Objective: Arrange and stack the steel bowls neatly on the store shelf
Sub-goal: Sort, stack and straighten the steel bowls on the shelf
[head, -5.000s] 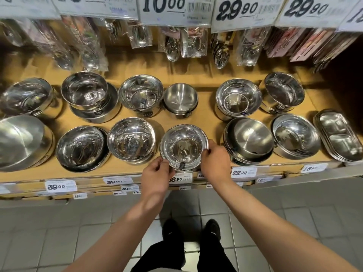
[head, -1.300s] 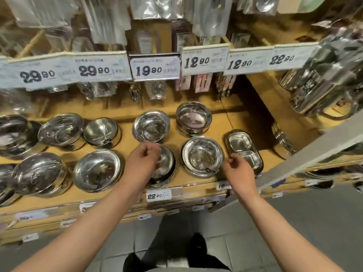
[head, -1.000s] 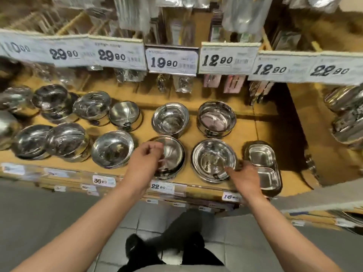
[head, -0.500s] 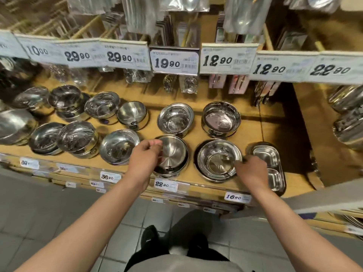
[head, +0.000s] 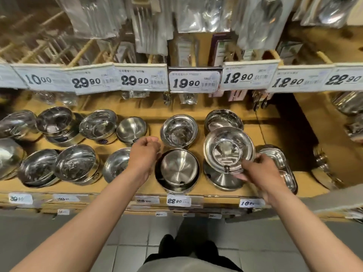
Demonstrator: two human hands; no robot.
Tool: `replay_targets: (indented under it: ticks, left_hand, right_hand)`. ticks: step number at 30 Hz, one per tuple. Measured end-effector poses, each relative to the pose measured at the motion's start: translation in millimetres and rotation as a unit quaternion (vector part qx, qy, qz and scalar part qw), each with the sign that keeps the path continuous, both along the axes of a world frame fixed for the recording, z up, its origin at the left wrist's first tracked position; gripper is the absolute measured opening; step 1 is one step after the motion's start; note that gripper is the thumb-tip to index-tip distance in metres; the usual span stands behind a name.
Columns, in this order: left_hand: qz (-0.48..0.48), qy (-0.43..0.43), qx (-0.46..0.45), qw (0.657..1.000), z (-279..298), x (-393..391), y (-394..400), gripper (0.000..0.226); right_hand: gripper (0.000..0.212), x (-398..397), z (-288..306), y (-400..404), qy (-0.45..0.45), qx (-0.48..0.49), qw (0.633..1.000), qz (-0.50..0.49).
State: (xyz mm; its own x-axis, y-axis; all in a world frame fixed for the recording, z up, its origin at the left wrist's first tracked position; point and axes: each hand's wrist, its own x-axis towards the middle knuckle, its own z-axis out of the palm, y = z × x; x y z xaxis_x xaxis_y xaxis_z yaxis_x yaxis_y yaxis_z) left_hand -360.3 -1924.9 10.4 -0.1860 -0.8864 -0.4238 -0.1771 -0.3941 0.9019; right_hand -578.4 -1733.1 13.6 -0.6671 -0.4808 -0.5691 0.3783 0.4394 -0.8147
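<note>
Lifting one bowl off its stack

My right hand (head: 259, 171) pinches the shiny round steel bowl (head: 228, 150) at its near rim, mouth tilted towards me; my left hand (head: 144, 152) hovers, fingers curled, empty.

A shiny wide-rimmed steel bowl (head: 228, 150) is lifted and tilted toward the camera above the bowl (head: 222, 178) beneath it at the front right of the shelf (head: 216, 190). Just left stands a brushed steel bowl (head: 177, 170), upright. More steel bowls (head: 98, 125) sit in two rows across the shelf, several stacked or leaning.
</note>
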Motion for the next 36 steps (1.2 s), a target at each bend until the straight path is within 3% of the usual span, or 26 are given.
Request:
replay_targets:
  ticks: [7,9,13,15,17,20,24,31,36]
  left_hand:
    - [-0.094,-0.122,-0.044,0.987,-21,-15,-61,0.009]
    - [-0.104,-0.152,-0.049,0.982,-30,-27,-72,0.006]
    - [-0.139,-0.252,-0.042,0.957,-50,-44,-80,0.043]
    - [-0.146,-0.275,-0.047,0.949,-59,-47,-83,0.044]
    - [-0.150,-0.268,-0.042,0.951,-63,-47,-85,0.035]
    - [-0.127,-0.180,0.024,0.975,-61,-44,-87,0.020]
    - [-0.121,-0.126,0.049,0.983,-42,-34,-90,0.018]
    - [-0.090,-0.104,0.017,0.990,-6,6,-86,0.010]
    - [-0.049,-0.102,-0.013,0.994,17,55,-64,0.003]
  right_hand:
    - [0.068,20,8,-25,-0.097,-0.068,0.990,-0.075]
    - [0.062,24,5,-27,-0.105,-0.086,0.987,-0.090]
    - [0.036,31,-7,-32,-0.116,-0.104,0.980,-0.126]
    - [0.036,35,-12,-35,-0.108,-0.103,0.980,-0.133]
    - [0.032,39,-16,-36,-0.106,-0.101,0.981,-0.131]
    - [0.033,44,-17,-35,-0.120,-0.101,0.979,-0.132]
    - [0.021,47,-9,-36,-0.128,-0.104,0.977,-0.133]
    - [0.015,50,18,-41,-0.092,-0.081,0.987,-0.107]
    - [0.019,67,42,-47,-0.054,-0.102,0.993,-0.030]
